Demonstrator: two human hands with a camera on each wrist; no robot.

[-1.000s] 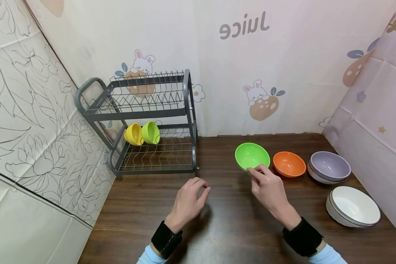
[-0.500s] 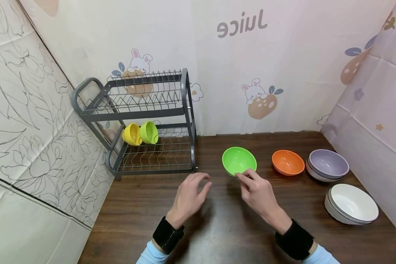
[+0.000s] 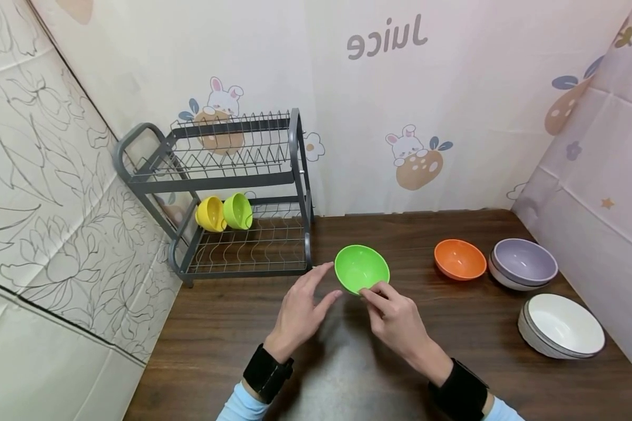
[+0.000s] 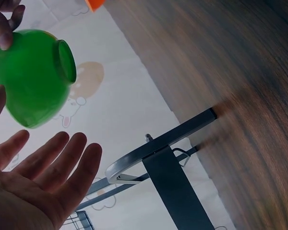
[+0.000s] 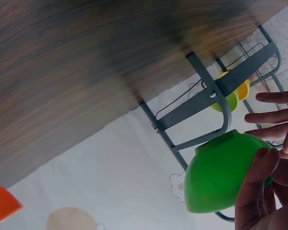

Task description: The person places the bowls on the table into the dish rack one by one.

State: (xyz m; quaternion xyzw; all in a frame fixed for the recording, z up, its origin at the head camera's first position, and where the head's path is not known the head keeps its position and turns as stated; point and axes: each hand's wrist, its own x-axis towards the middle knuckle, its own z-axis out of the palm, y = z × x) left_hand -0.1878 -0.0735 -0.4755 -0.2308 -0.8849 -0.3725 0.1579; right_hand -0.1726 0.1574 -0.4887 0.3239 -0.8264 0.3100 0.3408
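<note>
Over the dark wood-grain tabletop (image 3: 205, 345), the glossy, round, bright-green bowl (image 3: 360, 266) has travelled leftward, away from the shiny, round orange bowl (image 3: 459, 259), to just beside the left hand (image 3: 300, 313), whose fingers have opened wider; whether they touch it, I can't tell. The right hand (image 3: 400, 321) pinches its rim, so both hands could seemingly share it now. The left wrist view shows its foot ring (image 4: 66, 62), hidden from the head view.

Smooth, glossy, plastic-looking green bowl (image 3: 361, 266), shiny orange bowl (image 3: 460, 259), smooth purple bowl (image 3: 524, 261) at right, white bowls (image 3: 566, 323) near right with glossy insides and ribbed sides, matt grey metal rack (image 3: 218, 183) at left, wood-grain table (image 3: 216, 333) with soft sheen, creased cloth-like backdrop (image 3: 347, 123) at far side
</note>
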